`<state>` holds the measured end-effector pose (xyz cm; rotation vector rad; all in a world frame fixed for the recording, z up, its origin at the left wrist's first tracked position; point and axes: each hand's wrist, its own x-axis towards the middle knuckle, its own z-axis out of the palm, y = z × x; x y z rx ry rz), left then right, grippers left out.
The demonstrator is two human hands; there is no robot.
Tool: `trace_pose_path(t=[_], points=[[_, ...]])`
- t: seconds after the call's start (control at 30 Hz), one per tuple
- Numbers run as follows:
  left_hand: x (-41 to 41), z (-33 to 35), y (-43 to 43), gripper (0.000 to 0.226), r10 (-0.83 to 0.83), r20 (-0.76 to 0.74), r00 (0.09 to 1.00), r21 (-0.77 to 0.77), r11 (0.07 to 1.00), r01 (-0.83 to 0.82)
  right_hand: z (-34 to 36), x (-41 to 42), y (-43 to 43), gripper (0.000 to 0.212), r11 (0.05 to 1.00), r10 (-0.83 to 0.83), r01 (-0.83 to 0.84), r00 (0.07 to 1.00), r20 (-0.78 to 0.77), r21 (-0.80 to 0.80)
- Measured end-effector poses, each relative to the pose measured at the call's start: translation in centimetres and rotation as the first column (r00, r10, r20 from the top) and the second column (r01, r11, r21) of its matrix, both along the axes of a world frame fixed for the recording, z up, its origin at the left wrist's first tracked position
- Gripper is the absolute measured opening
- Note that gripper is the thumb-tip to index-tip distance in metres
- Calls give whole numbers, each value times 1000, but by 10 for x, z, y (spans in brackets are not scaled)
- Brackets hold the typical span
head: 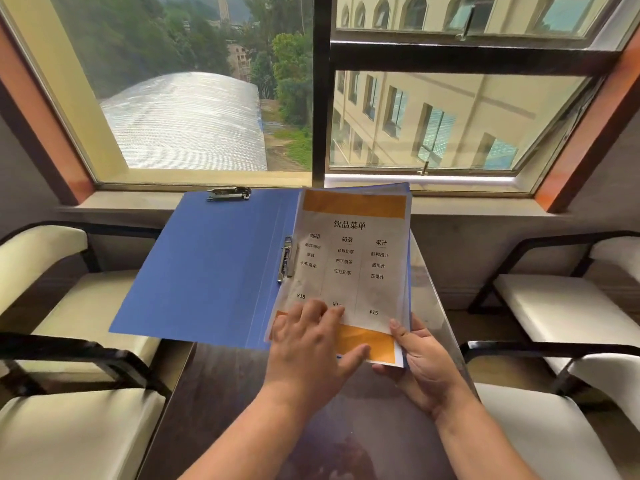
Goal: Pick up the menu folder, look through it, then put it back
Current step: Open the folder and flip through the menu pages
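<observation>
The blue menu folder (211, 268) is spread open in the air above a dark table (221, 403). Its left cover is bare, with a metal clip at the top and another at the spine. On the right side lies a white and orange menu page (356, 258) printed with drink names and prices. My left hand (308, 348) rests flat on the lower part of that page, fingers spread. My right hand (420, 362) grips the folder's lower right corner from below, thumb on the page edge.
Cream-cushioned chairs with black frames stand on both sides: two at the left (52, 258) and two at the right (568, 306). A large window (322, 98) with a stone sill is straight ahead, beyond the table's far end.
</observation>
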<state>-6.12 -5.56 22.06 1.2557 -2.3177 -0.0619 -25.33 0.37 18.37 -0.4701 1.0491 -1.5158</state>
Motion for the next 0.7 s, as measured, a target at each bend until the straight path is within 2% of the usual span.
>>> trace_pose_path(t=[0.13, 0.3, 0.37, 0.43, 0.5, 0.57, 0.63, 0.67, 0.7], points=[[-3, 3, -2, 56, -22, 2, 1000, 43, 999, 22, 5, 0, 3, 32, 1000, 14, -14, 1000, -4, -25], [-5, 3, -2, 12, -80, -58, 995, -53, 996, 77, 5, -2, 8, 30, 1000, 17, -17, 1000, -16, -15], [-4, 3, -5, 6, -87, -138, 987, -50, 995, 81, 5, -4, 9, 33, 1000, 15, -15, 1000, -25, -16], [1, 5, -6, 9, 4, -314, 949, 59, 998, 15, 4, -9, 10, 37, 1000, 6, -6, 1000, -16, -21], [9, 5, -8, 16, 189, -539, 821, 235, 970, -70, 4, -15, 12, 38, 1000, -11, 11, 1000, 4, -20], [19, 3, -15, 23, 393, -702, 594, 401, 907, -127, 4, -20, 12, 35, 999, -31, 31, 999, 17, -24], [30, -2, -27, 25, 568, -750, 339, 550, 820, -159, 5, -23, 11, 33, 999, -43, 44, 999, 23, -32], [36, -4, -31, 23, 612, -748, 257, 582, 791, -188, 6, -23, 11, 34, 998, -46, 47, 999, 29, -37], [40, -4, -33, 21, 624, -749, 222, 582, 780, -230, 7, -23, 10, 35, 998, -49, 51, 998, 36, -39]])
